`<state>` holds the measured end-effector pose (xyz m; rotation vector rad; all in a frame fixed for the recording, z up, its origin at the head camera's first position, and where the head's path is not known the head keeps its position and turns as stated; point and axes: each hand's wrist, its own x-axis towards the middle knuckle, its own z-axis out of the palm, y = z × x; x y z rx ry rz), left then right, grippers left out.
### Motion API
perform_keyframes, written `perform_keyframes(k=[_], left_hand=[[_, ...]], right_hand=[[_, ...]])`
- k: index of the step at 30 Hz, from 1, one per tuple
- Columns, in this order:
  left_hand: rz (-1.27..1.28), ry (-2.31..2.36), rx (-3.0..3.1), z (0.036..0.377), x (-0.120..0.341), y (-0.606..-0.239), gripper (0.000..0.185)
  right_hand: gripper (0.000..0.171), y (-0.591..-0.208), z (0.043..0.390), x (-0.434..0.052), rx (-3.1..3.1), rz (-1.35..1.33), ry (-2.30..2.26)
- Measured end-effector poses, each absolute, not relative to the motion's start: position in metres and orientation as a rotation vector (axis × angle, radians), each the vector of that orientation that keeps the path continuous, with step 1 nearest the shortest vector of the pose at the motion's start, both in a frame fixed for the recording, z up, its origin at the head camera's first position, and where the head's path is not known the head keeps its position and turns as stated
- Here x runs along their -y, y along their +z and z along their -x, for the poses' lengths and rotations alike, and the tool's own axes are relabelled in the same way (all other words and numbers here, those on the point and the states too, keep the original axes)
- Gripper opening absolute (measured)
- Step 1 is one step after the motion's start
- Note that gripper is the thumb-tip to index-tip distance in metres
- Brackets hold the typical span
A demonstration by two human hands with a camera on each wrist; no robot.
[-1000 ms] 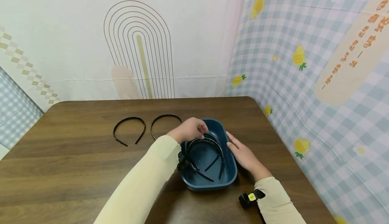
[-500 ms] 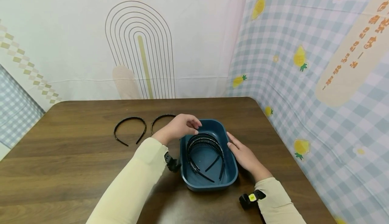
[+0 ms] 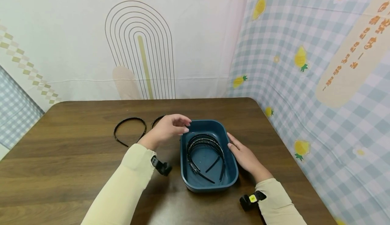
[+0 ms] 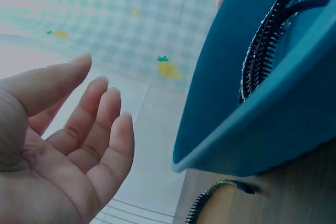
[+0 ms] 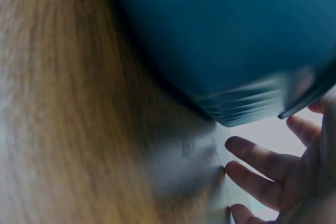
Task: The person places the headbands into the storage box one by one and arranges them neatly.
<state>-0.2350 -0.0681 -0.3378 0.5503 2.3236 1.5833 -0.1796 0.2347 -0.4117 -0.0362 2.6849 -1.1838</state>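
Your left hand (image 3: 167,127), fingers loosely spread and empty, hovers over the beaded headband (image 3: 158,120) lying flat on the table (image 3: 76,170) just left of the blue bin (image 3: 232,157), while your open right hand (image 3: 245,157) rests against that bin's right wall.

We looked upon a staged indoor set dressed as a home corner rather than a lived-in room. A dark wood-grain table (image 3: 76,170) stood against hung printed cloths: a pale backdrop (image 3: 91,42) with a line-drawn arch motif, and a blue-and-white checked sheet (image 3: 304,82) strewn with small pineapples and lettering, its creases and sagging folds plainly visible. We saw only household goods on the table: a blue plastic basin (image 3: 231,174) and thin black headbands (image 3: 129,130).
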Motion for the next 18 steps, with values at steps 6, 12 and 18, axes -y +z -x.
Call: perform_keyframes(k=[6, 12, 18], left_hand=[[-0.477, 1.696, -2.243, 0.237, 0.078, -0.343, 0.034], [-0.450, 1.778, -2.187, 0.238, 0.086, -0.347, 0.035], [-0.380, 1.897, -2.128, 0.241, 0.101, -0.354, 0.038]], right_hand=[[0.056, -0.411, 0.179, -0.234, -2.684, 0.033, -1.188], [0.056, -0.411, 0.180, -0.234, -2.685, 0.033, -1.188], [0.055, -0.411, 0.179, -0.234, -2.690, 0.025, -1.178]])
